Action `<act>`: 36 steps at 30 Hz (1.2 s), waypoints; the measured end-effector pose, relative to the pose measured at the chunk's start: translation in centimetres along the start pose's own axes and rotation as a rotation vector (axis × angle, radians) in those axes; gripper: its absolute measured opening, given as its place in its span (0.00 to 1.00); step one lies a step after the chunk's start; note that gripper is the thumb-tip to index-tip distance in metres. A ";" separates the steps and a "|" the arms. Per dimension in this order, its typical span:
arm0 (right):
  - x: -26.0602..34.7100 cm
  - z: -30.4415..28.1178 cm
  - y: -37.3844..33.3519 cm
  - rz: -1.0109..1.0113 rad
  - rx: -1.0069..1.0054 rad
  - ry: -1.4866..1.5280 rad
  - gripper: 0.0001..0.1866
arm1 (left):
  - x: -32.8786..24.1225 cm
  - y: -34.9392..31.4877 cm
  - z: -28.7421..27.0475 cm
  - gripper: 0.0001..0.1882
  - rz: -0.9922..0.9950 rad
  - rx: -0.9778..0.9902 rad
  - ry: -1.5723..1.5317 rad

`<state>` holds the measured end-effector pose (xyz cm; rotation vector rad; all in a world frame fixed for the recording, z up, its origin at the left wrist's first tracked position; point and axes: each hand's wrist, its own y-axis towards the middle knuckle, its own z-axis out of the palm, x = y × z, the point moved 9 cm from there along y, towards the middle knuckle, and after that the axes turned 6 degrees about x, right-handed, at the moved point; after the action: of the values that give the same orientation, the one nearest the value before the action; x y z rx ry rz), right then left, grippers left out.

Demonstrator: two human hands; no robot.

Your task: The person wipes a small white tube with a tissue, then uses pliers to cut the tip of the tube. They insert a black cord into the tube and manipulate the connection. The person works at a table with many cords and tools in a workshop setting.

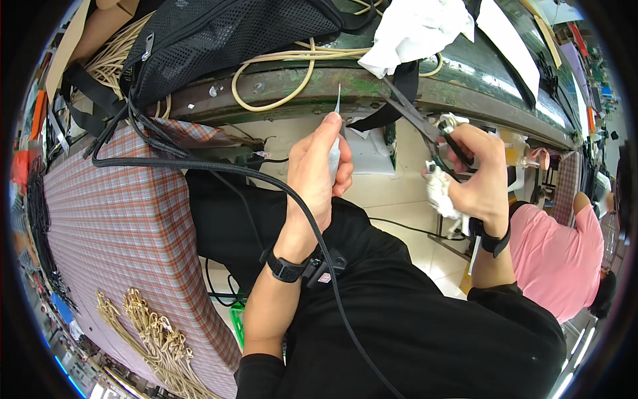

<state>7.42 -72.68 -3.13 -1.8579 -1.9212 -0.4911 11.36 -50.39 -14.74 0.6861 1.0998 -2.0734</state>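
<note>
My left hand point(309, 166) is closed round a small translucent bottle point(334, 159) with a thin pointed nozzle, which points up past my thumb. Most of the bottle is hidden by my fingers. In my right hand point(488, 169) is a pair of scissors point(412, 114), its handles bound with white cloth strips point(438, 189). The blades are slightly parted and point up and left, their tips near a crumpled white cloth point(419, 30) on the workbench. A black strap point(385, 114) hangs over the bench's front edge, left of the blades.
Along the green workbench point(319, 83) lie a black mesh bag point(226, 40) and loops of beige cord point(249, 100). A black cable point(266, 176) crosses in front of my left forearm. Beige cords with metal clips point(153, 326) lie on a checked cloth point(119, 219). A person in pink point(555, 256) is at right.
</note>
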 end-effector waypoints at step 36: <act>3.5 0.5 2.9 0.044 0.003 -0.313 0.22 | -0.8 -0.5 0.5 0.29 0.065 -0.135 -0.042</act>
<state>10.23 -69.33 -1.78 -2.0701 -2.0658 -0.1904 11.39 -50.38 -13.70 0.6014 1.1669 -1.9306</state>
